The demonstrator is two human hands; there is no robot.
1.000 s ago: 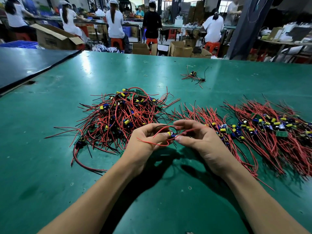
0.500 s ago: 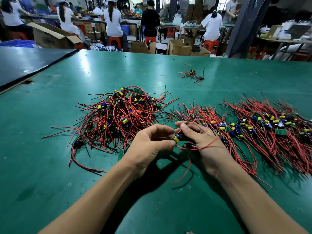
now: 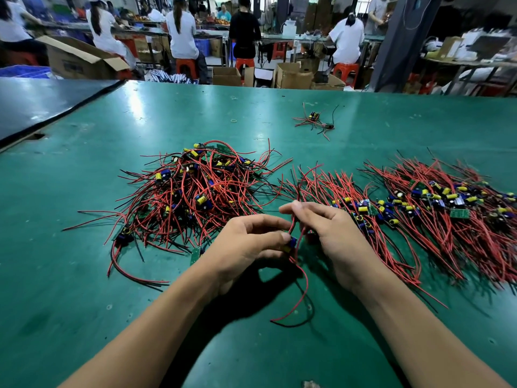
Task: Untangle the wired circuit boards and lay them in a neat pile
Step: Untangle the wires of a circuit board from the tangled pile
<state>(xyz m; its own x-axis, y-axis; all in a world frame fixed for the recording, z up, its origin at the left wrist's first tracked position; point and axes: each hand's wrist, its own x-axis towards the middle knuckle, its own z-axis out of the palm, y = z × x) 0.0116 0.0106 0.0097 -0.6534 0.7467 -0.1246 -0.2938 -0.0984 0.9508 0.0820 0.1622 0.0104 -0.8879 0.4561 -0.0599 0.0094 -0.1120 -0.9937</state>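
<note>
While both hands' fingers pinch one board's wires, green bench fronts busy workshop.

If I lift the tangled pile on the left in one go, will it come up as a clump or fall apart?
Probably a clump: the tangled pile's red wires cross and loop through each other. Loose ends would likely droop, as the wire hanging from the left hand curls limply. It looks light.
</note>
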